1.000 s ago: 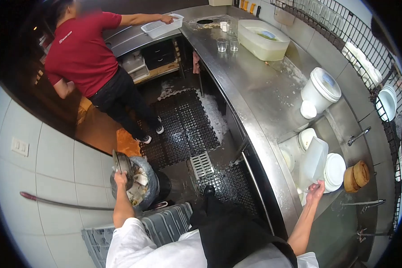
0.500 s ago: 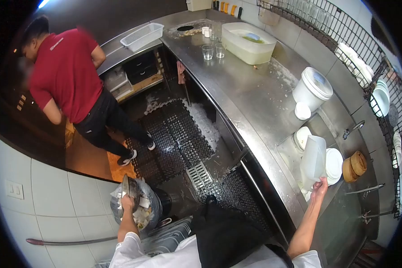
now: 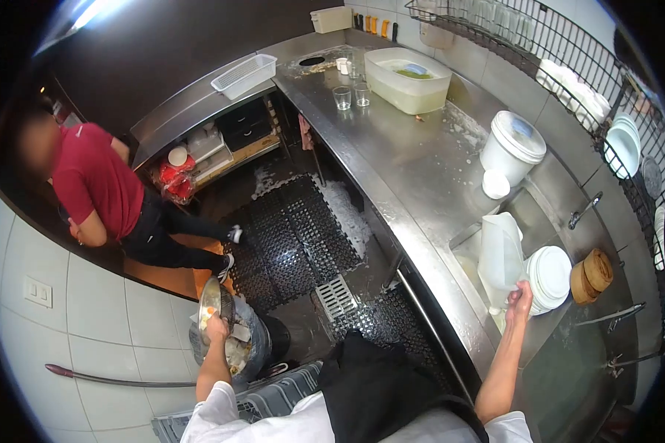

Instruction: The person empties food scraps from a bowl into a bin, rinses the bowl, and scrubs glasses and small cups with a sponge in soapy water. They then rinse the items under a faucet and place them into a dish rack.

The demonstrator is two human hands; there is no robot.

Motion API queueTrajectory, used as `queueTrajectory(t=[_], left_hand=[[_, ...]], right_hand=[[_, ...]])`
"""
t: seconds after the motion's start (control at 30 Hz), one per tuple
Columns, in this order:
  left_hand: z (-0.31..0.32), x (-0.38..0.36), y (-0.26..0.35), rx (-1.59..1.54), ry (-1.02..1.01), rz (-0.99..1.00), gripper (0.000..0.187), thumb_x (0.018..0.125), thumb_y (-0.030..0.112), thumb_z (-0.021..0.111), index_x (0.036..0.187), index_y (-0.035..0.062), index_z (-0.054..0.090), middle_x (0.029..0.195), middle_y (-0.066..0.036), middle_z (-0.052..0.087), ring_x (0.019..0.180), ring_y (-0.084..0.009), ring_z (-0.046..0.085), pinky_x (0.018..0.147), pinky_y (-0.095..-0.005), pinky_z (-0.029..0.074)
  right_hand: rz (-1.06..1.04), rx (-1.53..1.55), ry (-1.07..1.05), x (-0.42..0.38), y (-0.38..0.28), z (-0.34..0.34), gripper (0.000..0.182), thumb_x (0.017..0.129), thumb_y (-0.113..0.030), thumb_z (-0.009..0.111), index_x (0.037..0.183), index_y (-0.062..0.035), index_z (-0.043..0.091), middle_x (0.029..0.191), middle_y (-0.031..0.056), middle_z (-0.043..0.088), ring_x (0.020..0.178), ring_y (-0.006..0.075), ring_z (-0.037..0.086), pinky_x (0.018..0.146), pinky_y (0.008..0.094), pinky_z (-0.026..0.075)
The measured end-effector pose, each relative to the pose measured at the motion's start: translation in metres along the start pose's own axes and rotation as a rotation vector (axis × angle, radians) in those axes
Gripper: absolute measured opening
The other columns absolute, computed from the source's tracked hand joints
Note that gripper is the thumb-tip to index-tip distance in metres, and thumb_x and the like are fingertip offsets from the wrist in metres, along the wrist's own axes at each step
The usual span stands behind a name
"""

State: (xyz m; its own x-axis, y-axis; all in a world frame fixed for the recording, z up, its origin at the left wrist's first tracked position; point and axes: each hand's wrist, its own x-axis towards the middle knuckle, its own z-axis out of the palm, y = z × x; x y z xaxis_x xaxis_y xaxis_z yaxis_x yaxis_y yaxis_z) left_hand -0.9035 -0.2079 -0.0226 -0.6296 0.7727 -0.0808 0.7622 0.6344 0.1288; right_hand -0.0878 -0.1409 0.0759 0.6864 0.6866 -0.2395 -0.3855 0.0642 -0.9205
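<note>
My left hand [image 3: 216, 327] is closed on the rim of a round metal strainer [image 3: 211, 297], tilted over a lined bin [image 3: 257, 338] with food waste in it. At the right, my right hand [image 3: 521, 297] grips the lower edge of a translucent plastic container [image 3: 499, 251], held tilted over the sink. Just beside that container are stacked white lids [image 3: 548, 275] and, further right, bamboo steamers [image 3: 591, 276]. A lidded white bucket [image 3: 513, 148] stands on the counter behind.
A person in a red shirt [image 3: 100, 181] stands at the left. The steel counter [image 3: 421, 177] holds glasses [image 3: 342, 97] and a tub of liquid [image 3: 408, 80]. Black mats [image 3: 292, 240] and a drain grate [image 3: 336, 297] cover the floor. A wire rack [image 3: 561, 44] hangs above.
The person in red has turned and shifted. The strainer in my left hand is tipped more upright, showing food bits inside. The container in my right hand has moved slightly left.
</note>
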Motion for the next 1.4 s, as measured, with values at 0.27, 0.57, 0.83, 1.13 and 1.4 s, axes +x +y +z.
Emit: queueTrajectory(t=[0.27, 0.57, 0.83, 1.13, 1.4], left_hand=[[-0.069, -0.041, 0.071, 0.004, -0.133, 0.246, 0.024, 0.077, 0.007, 0.056, 0.099, 0.002, 0.062, 0.085, -0.023, 0.066, 0.085, -0.0414, 0.063, 0.074, -0.0472, 0.049], [-0.099, -0.014, 0.233, -0.169, 0.006, 0.714, 0.009, 0.08, 0.009, 0.061, 0.088, 0.0052, 0.059, 0.08, -0.026, 0.061, 0.079, -0.0454, 0.058, 0.069, -0.0533, 0.044], [-0.137, 0.016, 0.325, -0.251, 0.187, 1.224, 0.012, 0.07, 0.0, 0.06, 0.08, 0.0067, 0.06, 0.074, -0.01, 0.058, 0.075, -0.0285, 0.054, 0.067, -0.0388, 0.04], [-0.118, 0.043, 0.484, -0.232, 0.12, 1.733, 0.023, 0.066, 0.002, 0.058, 0.088, 0.008, 0.06, 0.085, -0.003, 0.061, 0.087, -0.0224, 0.054, 0.077, -0.0368, 0.041], [-0.055, 0.032, 0.597, -0.315, 0.083, 1.875, 0.026, 0.064, 0.003, 0.062, 0.089, 0.009, 0.06, 0.085, -0.004, 0.06, 0.089, -0.0243, 0.054, 0.083, -0.0381, 0.041]], right_hand=[[0.128, -0.141, -0.066, 0.003, -0.019, 0.017, 0.016, 0.076, -0.024, 0.063, 0.073, -0.0141, 0.05, 0.059, -0.0064, 0.039, 0.045, 0.0037, 0.032, 0.04, 0.0201, 0.021], [0.435, 0.231, -0.121, -0.016, -0.032, 0.118, 0.027, 0.078, -0.035, 0.066, 0.075, -0.0166, 0.047, 0.054, -0.0091, 0.037, 0.041, 0.0041, 0.032, 0.041, 0.022, 0.025], [0.325, 0.355, 0.019, -0.022, -0.001, 0.175, 0.025, 0.08, -0.029, 0.069, 0.085, -0.0118, 0.052, 0.068, -0.005, 0.044, 0.046, 0.0039, 0.036, 0.038, 0.0193, 0.025], [-0.171, 0.239, 0.123, -0.028, -0.014, 0.147, 0.013, 0.083, -0.017, 0.063, 0.079, -0.0089, 0.053, 0.063, -0.0019, 0.044, 0.05, 0.0057, 0.04, 0.041, 0.0204, 0.027], [-0.219, 0.107, 0.38, -0.043, -0.045, 0.074, 0.016, 0.082, -0.017, 0.063, 0.073, -0.0108, 0.05, 0.06, -0.0036, 0.042, 0.05, 0.0065, 0.04, 0.042, 0.0216, 0.028]])
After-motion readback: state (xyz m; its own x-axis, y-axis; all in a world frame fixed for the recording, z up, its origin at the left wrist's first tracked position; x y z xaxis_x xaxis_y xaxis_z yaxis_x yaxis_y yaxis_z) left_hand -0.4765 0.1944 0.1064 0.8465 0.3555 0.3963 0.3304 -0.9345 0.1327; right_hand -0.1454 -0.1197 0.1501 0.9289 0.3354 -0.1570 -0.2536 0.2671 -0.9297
